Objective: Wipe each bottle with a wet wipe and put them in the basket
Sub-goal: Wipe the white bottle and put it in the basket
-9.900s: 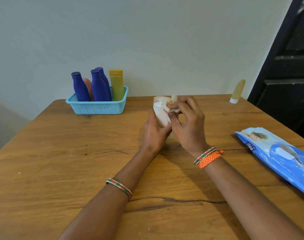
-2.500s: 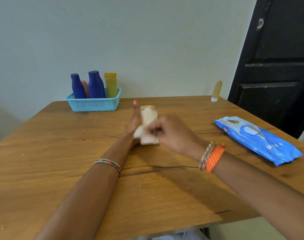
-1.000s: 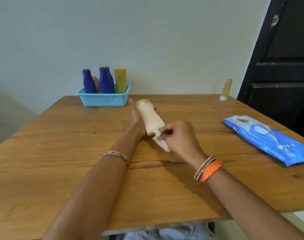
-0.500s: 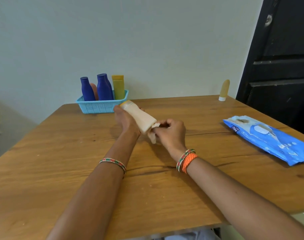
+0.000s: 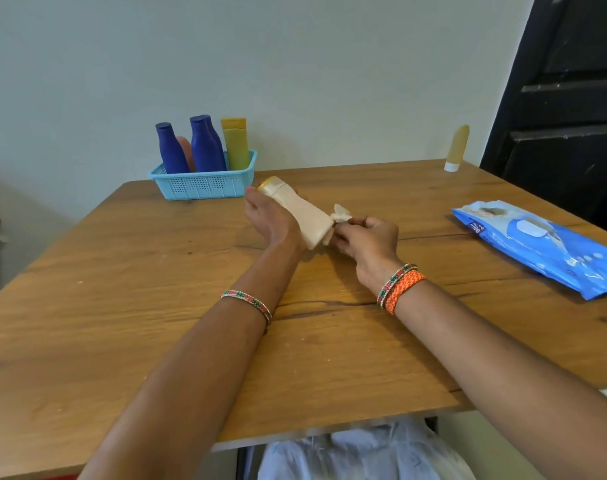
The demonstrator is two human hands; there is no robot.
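Across the wooden bench (image 5: 122, 306) the work sits near the middle, with the blue basket (image 5: 205, 185) at the far edge by the wall, up and to the left of both hands. Four or five bottles already stand upright in it: dark blue ones, a pinkish one half hidden, and a yellow-green tube. A blue wipes pack (image 5: 537, 247) lies flat on the right side, well apart from the hands. One small yellow bottle (image 5: 456, 148) stands alone at the far right edge, seemingly not yet wiped.

Above the bench, the left hand (image 5: 272, 220) grasps the cream bottle (image 5: 302, 214) around its upper body. Its long axis runs on a slant, yellow cap pointing away toward the basket, base pointing back toward the right hand. The right hand (image 5: 367, 239) pinches a crumpled wipe (image 5: 340, 214) against the bottle's base end, so wipe and bottle touch there.

Wiping of this bottle looks close to done. Since the left hand is the nearer one to the basket and the cap already aims that way, I judge the drop needs a short reach forward and left, then a turn to stand the bottle upright in the free space at the basket's right end.
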